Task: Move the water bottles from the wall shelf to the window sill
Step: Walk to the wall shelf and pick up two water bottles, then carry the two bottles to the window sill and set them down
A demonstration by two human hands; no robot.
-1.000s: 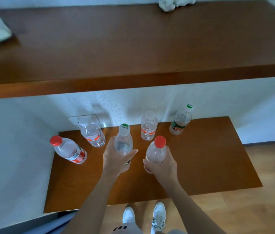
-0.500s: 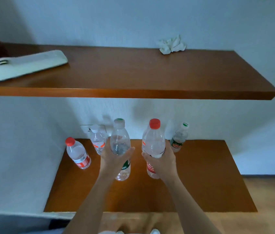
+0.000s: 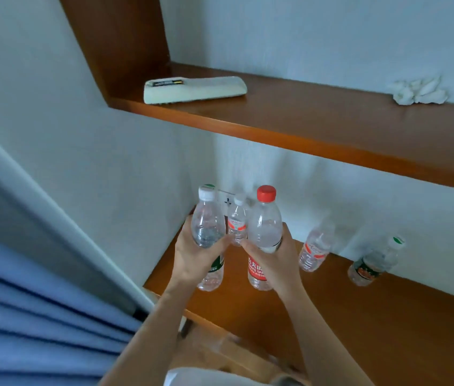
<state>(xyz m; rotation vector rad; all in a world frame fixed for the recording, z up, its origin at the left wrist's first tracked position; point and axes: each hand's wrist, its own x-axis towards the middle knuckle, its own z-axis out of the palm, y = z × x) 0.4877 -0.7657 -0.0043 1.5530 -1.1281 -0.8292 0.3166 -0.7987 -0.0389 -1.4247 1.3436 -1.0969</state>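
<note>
My left hand (image 3: 192,257) grips a clear bottle with a white cap and green label (image 3: 208,218), held upright above the lower wooden shelf (image 3: 359,307). My right hand (image 3: 273,260) grips a red-capped bottle with a red label (image 3: 264,224) beside it. Three more bottles stand on the shelf by the wall: a small white-capped one (image 3: 237,218) behind my hands, a blurred red-labelled one (image 3: 315,250), and a green-capped one (image 3: 373,263) at the right. No window sill is in view.
An upper wooden shelf (image 3: 303,126) carries a folded white cloth (image 3: 195,89) and a crumpled tissue (image 3: 418,91). A blue curtain (image 3: 30,316) hangs at the lower left. A wall socket (image 3: 227,200) sits behind the bottles.
The view has swung to the left and tilted, bringing the curtain in. Both hands still hold their bottles, lifted off the lower shelf. The left red-capped bottle is no longer visible.
</note>
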